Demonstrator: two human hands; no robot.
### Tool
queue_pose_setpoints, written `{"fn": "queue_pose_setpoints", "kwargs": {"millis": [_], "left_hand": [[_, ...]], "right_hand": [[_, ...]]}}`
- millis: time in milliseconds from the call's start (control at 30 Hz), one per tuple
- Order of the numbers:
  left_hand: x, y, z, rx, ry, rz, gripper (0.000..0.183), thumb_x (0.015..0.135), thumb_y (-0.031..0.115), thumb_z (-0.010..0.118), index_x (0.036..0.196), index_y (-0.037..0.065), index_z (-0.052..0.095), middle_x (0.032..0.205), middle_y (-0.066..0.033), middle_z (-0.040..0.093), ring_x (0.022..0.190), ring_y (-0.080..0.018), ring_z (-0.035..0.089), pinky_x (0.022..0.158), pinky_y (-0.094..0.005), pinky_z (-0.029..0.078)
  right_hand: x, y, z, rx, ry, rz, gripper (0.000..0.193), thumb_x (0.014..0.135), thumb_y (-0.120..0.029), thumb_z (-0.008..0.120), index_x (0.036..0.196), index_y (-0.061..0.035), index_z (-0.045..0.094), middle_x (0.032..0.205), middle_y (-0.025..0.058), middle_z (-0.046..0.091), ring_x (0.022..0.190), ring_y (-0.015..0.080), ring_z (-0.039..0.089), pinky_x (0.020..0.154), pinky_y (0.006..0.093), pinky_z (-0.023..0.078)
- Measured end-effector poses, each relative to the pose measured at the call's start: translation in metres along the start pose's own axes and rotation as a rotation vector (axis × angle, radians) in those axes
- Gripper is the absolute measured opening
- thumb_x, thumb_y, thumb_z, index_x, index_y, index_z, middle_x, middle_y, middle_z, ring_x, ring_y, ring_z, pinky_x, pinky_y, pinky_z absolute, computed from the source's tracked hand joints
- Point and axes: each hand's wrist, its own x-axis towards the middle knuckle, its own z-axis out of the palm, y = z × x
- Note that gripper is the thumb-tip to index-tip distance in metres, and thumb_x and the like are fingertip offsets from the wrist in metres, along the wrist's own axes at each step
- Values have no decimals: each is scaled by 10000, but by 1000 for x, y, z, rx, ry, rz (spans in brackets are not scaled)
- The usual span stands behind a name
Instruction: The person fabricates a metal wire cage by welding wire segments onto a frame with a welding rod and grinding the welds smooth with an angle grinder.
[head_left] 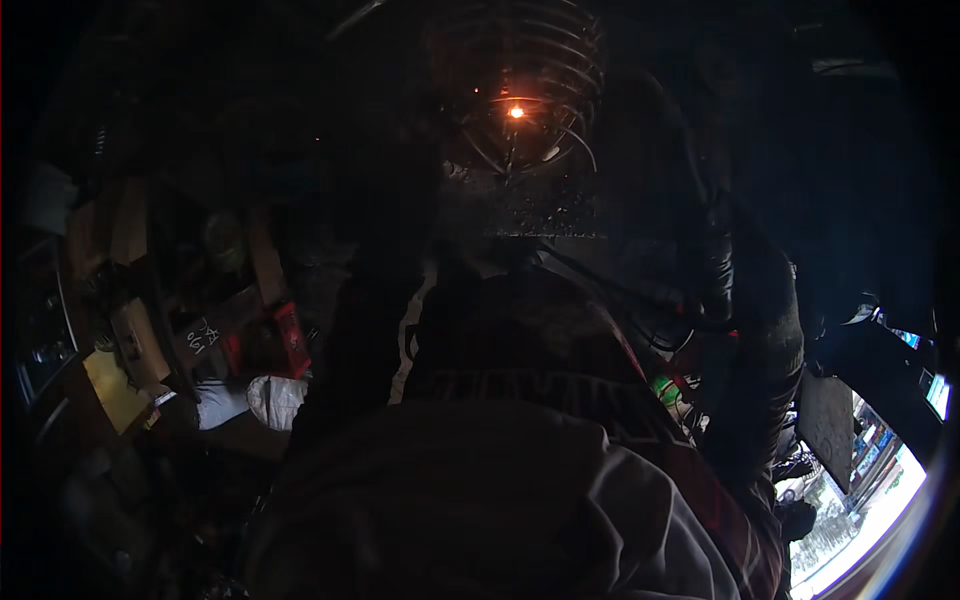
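Observation:
Most of the view is dark. An orange glowing spot [516,112] burns at the top middle, and its light catches a row of curved metal ribs [560,45] around it. Just below the glow lies a flat speckled plate [545,212] with a straight near edge. My right sleeve [770,350] rises along the right side, and its hand is lost in the dark near the ribs. A dark cable [590,277] runs beside it from the plate's near edge. My left hand cannot be made out in the shadow. Neither hand's fingers show.
To the left stand cardboard boxes [138,345], a red crate [290,342], a white bag [276,402] and a yellow sheet [116,388]. A grey board [828,425] is at the right, beside a bright opening [865,545]. A green round thing [666,390] lies near my right arm.

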Motion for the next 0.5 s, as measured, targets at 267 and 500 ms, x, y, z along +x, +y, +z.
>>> {"fn": "queue_pose_setpoints", "kwargs": {"millis": [267, 500], "left_hand": [[-8, -11, 14, 9, -38, -26, 207, 985, 251, 678, 1086, 78, 734, 1064, -137, 713, 1022, -306, 675, 916, -440, 547], [9, 10, -24, 285, -39, 194, 210, 976, 238, 692, 1109, 79, 729, 1121, -140, 688, 1089, -285, 644, 918, -430, 549]], "right_hand": [[2, -2, 1, -26, 23, 23, 427, 995, -60, 626, 1408, 26, 559, 1231, 112, 661, 984, 165, 633, 841, 298, 511], [-5, -4, -15, -245, 0, 140, 419, 975, -35, 647, 1384, 25, 576, 1273, 128, 652, 1046, 198, 647, 894, 318, 523]]}}
